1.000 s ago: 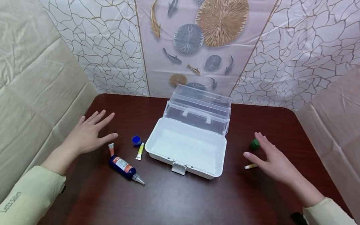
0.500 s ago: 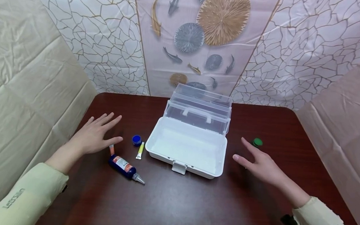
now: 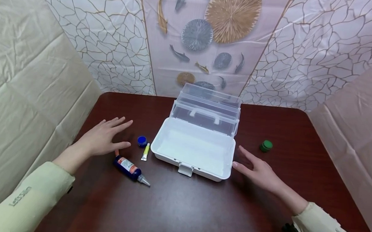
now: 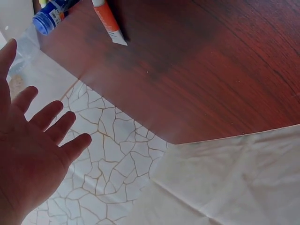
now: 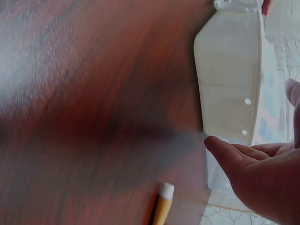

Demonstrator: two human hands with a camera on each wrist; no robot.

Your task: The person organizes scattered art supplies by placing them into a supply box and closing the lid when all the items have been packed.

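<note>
A white storage box point(image 3: 194, 147) stands with its clear lid point(image 3: 206, 108) tipped back; nothing lies inside. My left hand point(image 3: 102, 138), fingers spread, hovers left of it and holds nothing. Below this hand lies an orange paint tube point(image 4: 108, 21), partly hidden in the head view. A dark blue bottle point(image 3: 129, 167) with a pointed nozzle lies nearby. Close to the box's right side is my right hand point(image 3: 259, 171), fingers extended; whether it touches the box cannot be told. In the right wrist view, a yellow-brown tube point(image 5: 163, 204) with a white cap lies near this hand.
Left of the box are a blue-lidded jar point(image 3: 142, 141) and a yellow paint tube point(image 3: 145, 152). A green jar point(image 3: 266, 145) stands to the right. Patterned cloth point(image 3: 114, 40) hangs behind the dark wooden table point(image 3: 175, 209), with pale cloth walls at both sides.
My right hand has moved left, from beside the green jar to the box's right side, uncovering the jar. My left hand has shifted slightly right, over the orange tube. The view has tilted slightly.
</note>
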